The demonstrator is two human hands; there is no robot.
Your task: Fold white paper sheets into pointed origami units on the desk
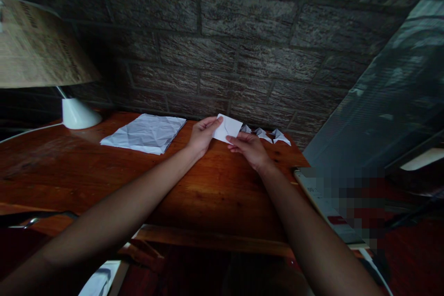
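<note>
Between my two hands is a small white folded paper (229,126), held up over the far part of the wooden table (208,199). My left hand (203,136) pinches its left edge, the thumb lying on the near face. At its lower right corner, my right hand (250,148) grips it between thumb and fingers. A crease or flap line shows near the paper's middle. Just beyond my right hand stand several folded paper pieces (280,137) in a row, the leftmost partly hidden. Left of my left hand lies a stack of creased white sheets (145,134).
A lamp with a white base (78,114) and a printed fabric-like shade (38,48) stands at the back left, its cord running left. A stone-block wall (222,51) rises behind the table. On the right is a flat device or board (322,199), partly blurred out.
</note>
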